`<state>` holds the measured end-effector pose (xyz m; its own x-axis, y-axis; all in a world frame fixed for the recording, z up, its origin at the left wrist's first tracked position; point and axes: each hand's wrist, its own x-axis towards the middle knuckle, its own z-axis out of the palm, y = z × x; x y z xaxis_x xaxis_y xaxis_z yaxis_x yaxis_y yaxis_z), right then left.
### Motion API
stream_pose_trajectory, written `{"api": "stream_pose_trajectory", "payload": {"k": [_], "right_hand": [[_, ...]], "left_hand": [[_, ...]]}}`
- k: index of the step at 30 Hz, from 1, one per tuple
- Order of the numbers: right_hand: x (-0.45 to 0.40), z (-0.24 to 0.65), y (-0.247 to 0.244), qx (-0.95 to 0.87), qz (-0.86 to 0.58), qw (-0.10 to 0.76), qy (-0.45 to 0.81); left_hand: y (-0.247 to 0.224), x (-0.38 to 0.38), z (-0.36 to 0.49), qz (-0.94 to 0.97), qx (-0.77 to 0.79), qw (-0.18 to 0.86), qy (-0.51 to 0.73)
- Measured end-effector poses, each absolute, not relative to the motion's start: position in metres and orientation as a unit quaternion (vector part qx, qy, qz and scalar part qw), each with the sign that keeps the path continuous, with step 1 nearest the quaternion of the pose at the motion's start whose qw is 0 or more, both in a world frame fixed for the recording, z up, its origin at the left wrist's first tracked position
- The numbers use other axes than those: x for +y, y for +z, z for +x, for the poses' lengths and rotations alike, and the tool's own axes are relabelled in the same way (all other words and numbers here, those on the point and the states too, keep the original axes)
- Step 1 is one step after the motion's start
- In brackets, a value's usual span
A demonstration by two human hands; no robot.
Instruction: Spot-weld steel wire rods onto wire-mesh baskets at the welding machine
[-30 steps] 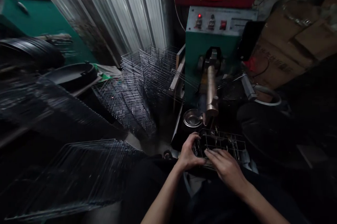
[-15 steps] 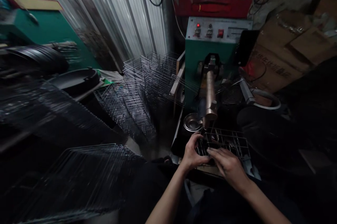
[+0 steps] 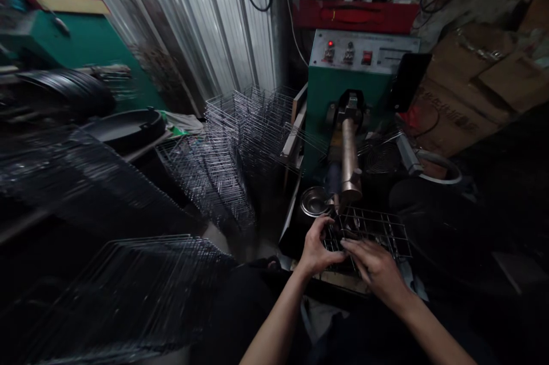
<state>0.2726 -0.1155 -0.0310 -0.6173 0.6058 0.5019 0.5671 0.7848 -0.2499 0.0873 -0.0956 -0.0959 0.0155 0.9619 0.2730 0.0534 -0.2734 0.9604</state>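
A small dark wire grid lies under the tip of a spot welder's brass-coloured arm. My left hand curls round the grid's left end, thumb and fingers closing on its wires. At the near edge, my right hand has its fingers pressed together on the grid, close to my left thumb. Whether a loose wire is between the fingertips is too dark to make out. Just behind my left hand sits a round metal dish.
The welder's green body stands ahead, its panel light glowing red. Stacked wire racks stand left of it, more wire panels at lower left. A cardboard box is at right, near a grey curved tube.
The view has swung slightly left, so the machine and racks appear further right. Both hands stay on the grid with nearly the same grip.
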Motion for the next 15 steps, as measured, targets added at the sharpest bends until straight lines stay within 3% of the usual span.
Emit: {"api": "stream_pose_trajectory", "payload": {"k": [15], "right_hand": [[-0.093, 0.257, -0.031, -0.829, -0.429, 0.355, 0.061]], "left_hand": [[-0.086, -0.071, 0.079, 0.583, 0.473, 0.384, 0.538]]}}
